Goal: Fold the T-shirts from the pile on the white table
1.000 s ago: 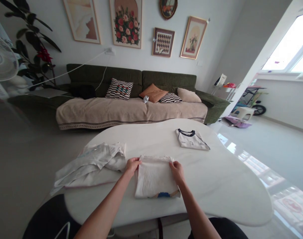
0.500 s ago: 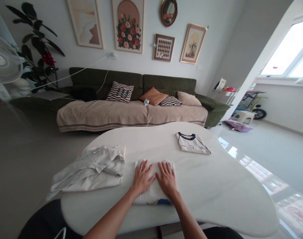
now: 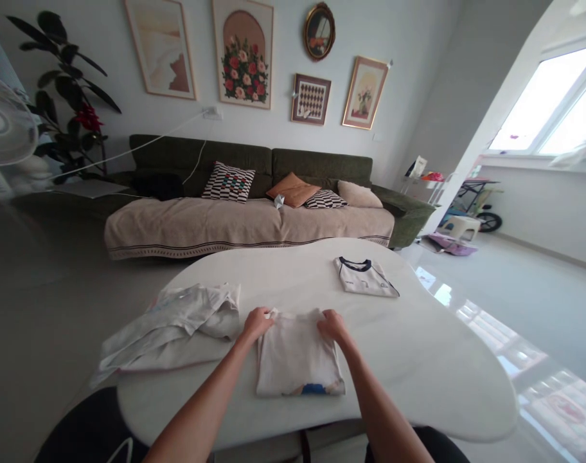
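In front of me a white T-shirt (image 3: pixel 297 357) lies folded into a near square, with a blue patch of print at its near edge. My left hand (image 3: pixel 258 323) pinches its far left corner. At the far right corner, my right hand (image 3: pixel 332 326) has its fingers closed on the cloth too. A second folded shirt (image 3: pixel 367 278), white with a dark collar and small print, rests farther back on the right. To the left of my left hand lies a loose, rumpled pile of pale clothes (image 3: pixel 187 331), overhanging the table's left side.
The white, curved-edge table (image 3: pixel 418 360) carries all the clothes. Beyond it stands a green sofa (image 3: pixel 322 164) with a beige cover and several cushions. A fan (image 3: pixel 4 122) is at the far left, and a small rack (image 3: pixel 425 183) stands right of the sofa.
Both hands lay flat on the folded T-shirt before. Now they have moved outward to its far corners and closed on the cloth. The view has shifted slightly.
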`<state>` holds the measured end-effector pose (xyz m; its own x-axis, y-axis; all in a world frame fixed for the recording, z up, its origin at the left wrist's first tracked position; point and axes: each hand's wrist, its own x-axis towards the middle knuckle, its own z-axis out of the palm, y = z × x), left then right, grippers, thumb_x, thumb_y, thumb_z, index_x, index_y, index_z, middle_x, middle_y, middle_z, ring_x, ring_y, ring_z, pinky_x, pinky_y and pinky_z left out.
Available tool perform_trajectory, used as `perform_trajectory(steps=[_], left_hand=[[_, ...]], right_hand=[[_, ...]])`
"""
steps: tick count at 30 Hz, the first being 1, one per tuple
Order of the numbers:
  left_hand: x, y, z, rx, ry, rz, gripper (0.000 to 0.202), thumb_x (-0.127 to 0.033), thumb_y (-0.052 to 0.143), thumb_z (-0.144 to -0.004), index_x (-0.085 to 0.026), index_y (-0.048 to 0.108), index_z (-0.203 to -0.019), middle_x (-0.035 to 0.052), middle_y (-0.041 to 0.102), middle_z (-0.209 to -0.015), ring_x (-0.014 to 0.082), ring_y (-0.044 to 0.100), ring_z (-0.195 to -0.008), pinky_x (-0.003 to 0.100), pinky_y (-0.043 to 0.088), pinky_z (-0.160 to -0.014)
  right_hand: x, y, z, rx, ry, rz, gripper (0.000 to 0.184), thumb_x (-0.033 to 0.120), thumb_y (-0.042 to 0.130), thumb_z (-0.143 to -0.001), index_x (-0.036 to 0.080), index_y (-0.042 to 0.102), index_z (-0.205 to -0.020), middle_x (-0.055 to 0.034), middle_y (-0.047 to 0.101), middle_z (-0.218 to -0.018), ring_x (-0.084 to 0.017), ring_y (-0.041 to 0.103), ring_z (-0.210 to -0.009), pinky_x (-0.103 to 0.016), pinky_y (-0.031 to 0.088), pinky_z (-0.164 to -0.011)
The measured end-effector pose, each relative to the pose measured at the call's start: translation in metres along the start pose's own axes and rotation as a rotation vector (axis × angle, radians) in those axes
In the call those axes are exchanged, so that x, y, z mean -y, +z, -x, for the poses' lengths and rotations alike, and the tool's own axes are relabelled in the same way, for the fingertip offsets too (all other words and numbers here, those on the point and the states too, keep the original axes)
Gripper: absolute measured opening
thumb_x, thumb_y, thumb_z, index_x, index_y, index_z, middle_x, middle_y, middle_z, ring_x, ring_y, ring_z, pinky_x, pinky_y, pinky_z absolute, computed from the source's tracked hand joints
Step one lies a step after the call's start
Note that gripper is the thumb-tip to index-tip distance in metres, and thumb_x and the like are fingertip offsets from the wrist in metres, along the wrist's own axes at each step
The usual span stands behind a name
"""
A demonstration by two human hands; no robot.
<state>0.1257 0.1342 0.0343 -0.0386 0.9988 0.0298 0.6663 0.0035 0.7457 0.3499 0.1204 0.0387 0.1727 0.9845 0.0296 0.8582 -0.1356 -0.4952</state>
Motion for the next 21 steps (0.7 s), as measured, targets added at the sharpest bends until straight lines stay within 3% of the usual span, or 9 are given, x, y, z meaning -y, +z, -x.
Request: perform_trajectory(steps=[2, 6, 9, 11, 13, 17, 19, 21], left_hand=[[-0.016, -0.021, -0.003, 0.017, 0.055, 0.108, 0.021, -0.019, 0.06, -0.064, -0.014, 0.064, -0.084, 0.0038, 0.067, -0.083, 0.0195, 0.06, -0.082, 0.026, 0.044, -0.074], [-0.051, -0.064, 0.013, 0.005, 0.208, 0.33, 0.03, -0.028, 0.052, -0.074, -0.015, 0.056, -0.1, 0.0018, 0.065, -0.094, 0.0158, 0.06, -0.087, 0.023, 0.044, -0.076], [-0.066, -0.079, 0.043, 0.032, 0.377, 0.452, 0.024, -0.028, 0.055, -0.073, -0.017, 0.057, -0.093, 0.0033, 0.065, -0.096, 0.0172, 0.059, -0.092, 0.027, 0.042, -0.084], [-0.062, -0.076, 0.069, 0.051, 0.456, 0.4, 0.016, -0.023, 0.054, -0.073, -0.018, 0.058, -0.088, 0.0047, 0.064, -0.101, 0.0182, 0.055, -0.102, 0.03, 0.038, -0.092], [-0.047, -0.066, 0.095, 0.135, 0.47, 0.252, 0.018, -0.018, 0.051, -0.074, -0.02, 0.06, -0.088, 0.004, 0.063, -0.106, 0.0186, 0.05, -0.111, 0.037, 0.028, -0.101], [-0.013, -0.049, 0.121, 0.498, 0.347, -0.066, 0.034, -0.023, 0.061, -0.067, -0.028, 0.061, -0.1, 0.0007, 0.061, -0.114, 0.0246, 0.045, -0.117, 0.053, 0.012, -0.105], [-0.01, -0.043, 0.116, 0.44, 0.338, -0.125, 0.03, -0.031, 0.058, -0.072, -0.027, 0.062, -0.101, 0.0028, 0.062, -0.111, 0.0246, 0.047, -0.114, 0.05, 0.019, -0.104], [-0.018, -0.031, 0.107, 0.262, 0.384, -0.14, 0.028, -0.034, 0.046, -0.081, -0.024, 0.062, -0.102, 0.0046, 0.062, -0.109, 0.0222, 0.049, -0.112, 0.045, 0.026, -0.102]], right_hand=[[0.005, -0.025, -0.005, -0.046, -0.089, -0.07, 0.017, 0.02, 0.051, -0.067, 0.013, 0.062, -0.077, -0.0047, 0.062, -0.07, -0.018, 0.056, -0.071, -0.026, 0.041, -0.065], [0.015, -0.077, 0.009, -0.238, -0.246, -0.21, 0.023, 0.027, 0.042, -0.075, 0.016, 0.054, -0.092, -0.003, 0.06, -0.083, -0.016, 0.053, -0.08, -0.026, 0.041, -0.072], [0.01, -0.091, 0.038, -0.407, -0.366, -0.359, 0.022, 0.022, 0.043, -0.073, 0.018, 0.052, -0.092, -0.0029, 0.059, -0.088, -0.016, 0.052, -0.084, -0.028, 0.041, -0.077], [-0.005, -0.082, 0.06, -0.466, -0.408, -0.394, 0.021, 0.016, 0.043, -0.07, 0.019, 0.052, -0.088, -0.0038, 0.059, -0.091, -0.017, 0.052, -0.089, -0.03, 0.041, -0.08], [-0.031, -0.061, 0.082, -0.416, -0.403, -0.314, 0.024, 0.012, 0.041, -0.068, 0.02, 0.053, -0.086, -0.0061, 0.057, -0.099, -0.019, 0.05, -0.099, -0.032, 0.04, -0.086], [-0.08, -0.02, 0.116, -0.245, -0.284, -0.067, 0.036, 0.005, 0.036, -0.067, 0.02, 0.058, -0.092, -0.0101, 0.05, -0.116, -0.023, 0.043, -0.113, -0.038, 0.038, -0.092], [-0.077, -0.008, 0.127, -0.249, -0.211, -0.038, 0.035, 0.005, 0.034, -0.072, 0.02, 0.057, -0.093, -0.0111, 0.05, -0.115, -0.023, 0.045, -0.11, -0.039, 0.039, -0.09], [-0.047, 0.001, 0.133, -0.259, -0.234, -0.076, 0.03, 0.009, 0.033, -0.078, 0.02, 0.056, -0.094, -0.0103, 0.052, -0.109, -0.021, 0.048, -0.103, -0.037, 0.041, -0.087]])
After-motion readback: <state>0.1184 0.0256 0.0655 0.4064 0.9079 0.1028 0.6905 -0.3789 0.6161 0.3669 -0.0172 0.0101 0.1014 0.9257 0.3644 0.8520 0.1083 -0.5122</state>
